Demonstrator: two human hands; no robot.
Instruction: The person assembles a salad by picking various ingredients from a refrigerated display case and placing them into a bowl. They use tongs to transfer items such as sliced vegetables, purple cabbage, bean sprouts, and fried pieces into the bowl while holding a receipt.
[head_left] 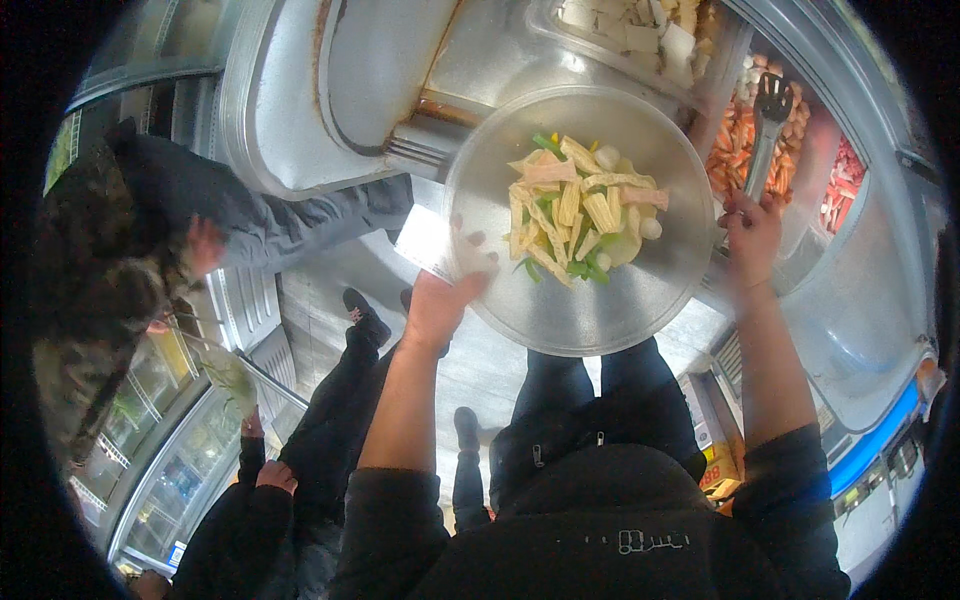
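A wide, shiny metal bowl (560,315) is in front of me. It holds pale yellow tofu-skin-like sticks (570,200), pinkish slices (643,197), small white balls (650,229) and green pieces (602,272). My left hand (440,305) is closed on the bowl's left rim, its thumb over the edge. A white card or slip (425,242) shows beside that rim; whether my fingers hold it too is unclear. My right hand (752,235) grips metal tongs (768,140), their slotted tips over a bin of orange-and-white pieces (735,145).
A bin of white blocks (650,40) stands at the back. Red-and-white pieces (842,185) fill another bin at far right. Left are a person in grey trousers (310,215) and another in black (330,440), near glass-fronted cases (190,480). A yellow box (720,470) sits low right.
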